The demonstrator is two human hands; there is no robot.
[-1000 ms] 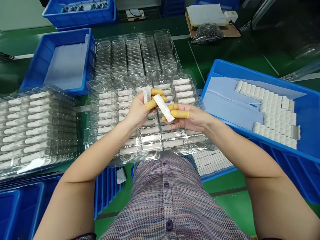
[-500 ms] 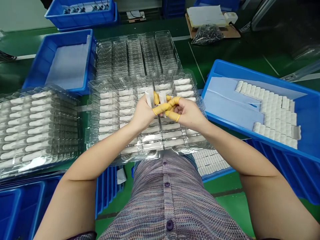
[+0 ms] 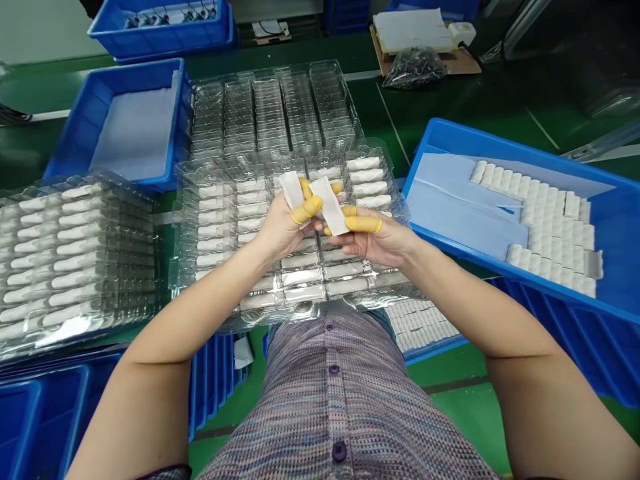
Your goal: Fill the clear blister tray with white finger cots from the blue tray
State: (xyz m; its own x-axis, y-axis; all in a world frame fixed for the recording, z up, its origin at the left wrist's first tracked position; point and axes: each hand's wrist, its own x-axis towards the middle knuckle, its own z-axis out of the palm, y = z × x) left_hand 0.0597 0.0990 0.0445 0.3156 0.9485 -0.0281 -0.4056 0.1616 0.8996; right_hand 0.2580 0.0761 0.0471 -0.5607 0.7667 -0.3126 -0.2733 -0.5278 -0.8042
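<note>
Both my hands wear yellow finger cots and meet above a clear plastic tray [image 3: 183,267]. The fingers of my left hand [image 3: 285,223] are closed on a flat white rectangular piece [image 3: 291,189]. My right hand [image 3: 373,233] grips a second flat white rectangular piece [image 3: 329,205], tilted and with its broad face up. Left fingertips touch or nearly touch this second piece's edge. Rows of similar white pieces [image 3: 370,176] lie in the tray's slots under my hands. The hands hide some middle slots.
Stacked clear trays with white pieces [image 3: 75,247] stand at left. Behind are nested clear trays [image 3: 275,110]. A blue bin [image 3: 435,133] at right holds rows of white pieces [image 3: 555,227] on blue sheets. Another blue bin [image 3: 75,127] stands at back left.
The white pieces have turned from edge-on to broad face up. My right hand's fingers have shifted to its piece's lower right edge, and the hands have spread slightly apart.
</note>
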